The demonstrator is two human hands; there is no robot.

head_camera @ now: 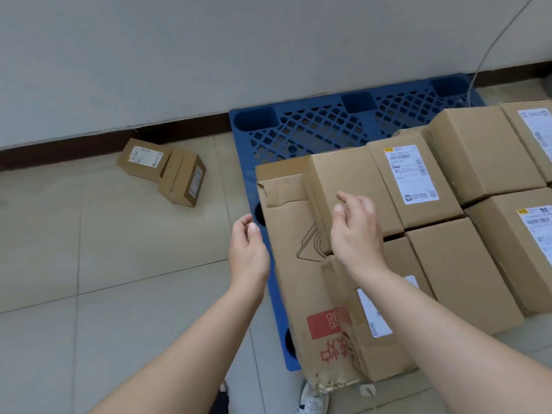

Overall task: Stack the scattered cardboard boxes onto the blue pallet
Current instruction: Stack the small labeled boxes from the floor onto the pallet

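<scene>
The blue pallet point(313, 127) lies against the wall, its far strip bare. A flattened cardboard sheet point(286, 234) with red print covers its left part, and several brown boxes stand packed on it. The nearest stacked box point(352, 180) sits just beyond my right hand point(357, 231), which hovers over it with fingers loosely curled and holds nothing. My left hand point(248, 249) hangs over the pallet's left edge, also loosely curled around nothing. Two small boxes point(161, 171) lie on the floor at the left by the wall, one leaning on the other.
Tiled floor point(89, 264) spreads to the left. A grey wall with dark skirting runs along the back. A thin cable point(490, 49) drops down the wall at the right. A white shoe point(312, 401) shows at the bottom edge.
</scene>
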